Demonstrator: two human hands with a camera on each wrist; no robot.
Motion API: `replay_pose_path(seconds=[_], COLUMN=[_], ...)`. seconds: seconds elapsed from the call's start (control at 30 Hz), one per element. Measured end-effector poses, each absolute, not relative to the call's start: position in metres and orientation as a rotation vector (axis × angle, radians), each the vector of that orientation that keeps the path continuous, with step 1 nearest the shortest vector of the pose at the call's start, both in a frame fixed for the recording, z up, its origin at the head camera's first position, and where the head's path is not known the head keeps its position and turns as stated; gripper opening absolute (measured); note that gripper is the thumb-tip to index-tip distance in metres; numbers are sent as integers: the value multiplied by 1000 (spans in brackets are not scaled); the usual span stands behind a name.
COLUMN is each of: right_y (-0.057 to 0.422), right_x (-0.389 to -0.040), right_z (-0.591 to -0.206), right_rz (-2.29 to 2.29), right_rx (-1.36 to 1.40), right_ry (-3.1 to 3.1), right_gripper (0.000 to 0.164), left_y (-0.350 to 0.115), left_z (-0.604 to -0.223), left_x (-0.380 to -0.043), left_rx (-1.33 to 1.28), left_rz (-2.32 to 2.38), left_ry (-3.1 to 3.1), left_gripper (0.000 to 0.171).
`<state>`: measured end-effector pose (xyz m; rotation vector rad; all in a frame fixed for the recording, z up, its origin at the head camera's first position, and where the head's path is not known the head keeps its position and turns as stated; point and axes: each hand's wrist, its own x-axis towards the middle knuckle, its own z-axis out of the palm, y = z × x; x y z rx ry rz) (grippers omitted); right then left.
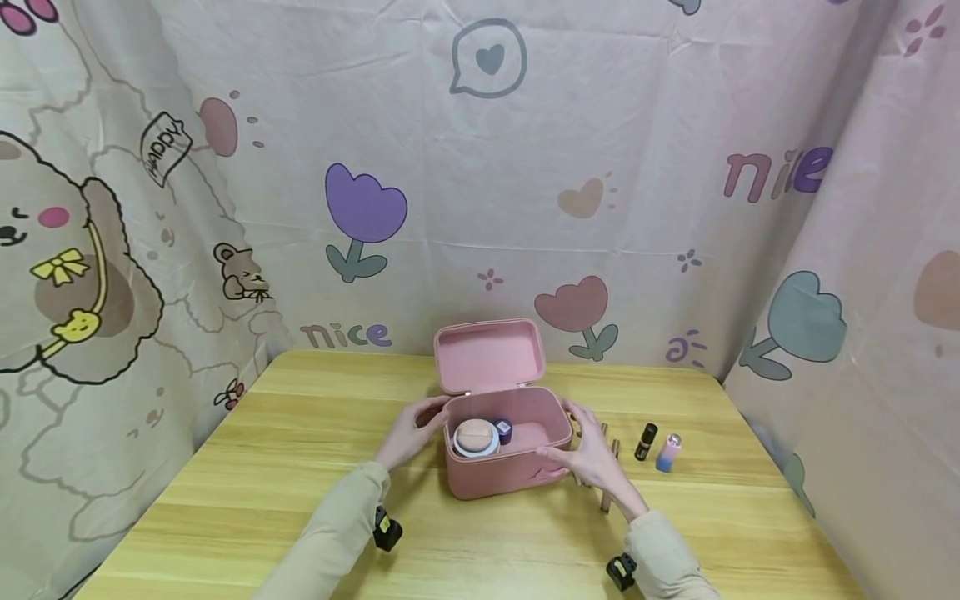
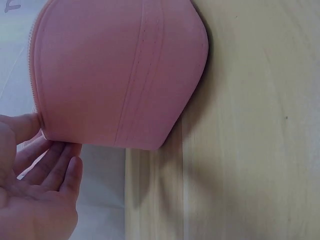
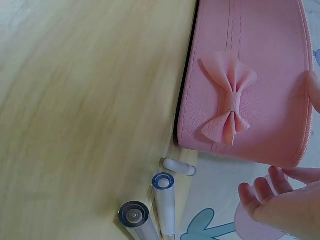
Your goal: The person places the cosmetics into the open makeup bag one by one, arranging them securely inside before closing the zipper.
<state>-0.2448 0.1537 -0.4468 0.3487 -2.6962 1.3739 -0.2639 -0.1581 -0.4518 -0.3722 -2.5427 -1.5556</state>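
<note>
A pink makeup case (image 1: 480, 482) stands on the table with its lid (image 1: 489, 357) tipped up and back. Inside it, at the left, a peach powder puff (image 1: 475, 435) sits on a round white container, beside a small dark purple-capped item (image 1: 503, 431). My left hand (image 1: 408, 432) holds the case at its left rim, thumb and fingers around the corner. At the opposite end my right hand (image 1: 594, 457) grips the right rim, its thumb on the front and fingers along the side. A pink bow (image 3: 230, 100) decorates the case front.
Right of the case lie a black tube (image 1: 646, 442) and a pink-and-blue lipstick (image 1: 669, 452). Several slim brownish sticks (image 1: 615, 450) lie by my right hand, partly hidden by it. A patterned curtain (image 1: 465, 183) closes off the back and sides of the wooden table (image 1: 300, 467).
</note>
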Motion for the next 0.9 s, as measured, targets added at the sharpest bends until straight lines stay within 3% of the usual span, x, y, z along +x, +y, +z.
replay_pose_path(seconds=[0.9], right_y=[162], right_x=[-255], right_z=[-444], right_rz=[1569], right_rx=[392], right_ry=[-2708], right_gripper=[89], left_y=[-150], left_z=[-452], left_x=[-243], left_rx=[-270], left_rz=[-1580], left_ry=[-2443], left_gripper=[35])
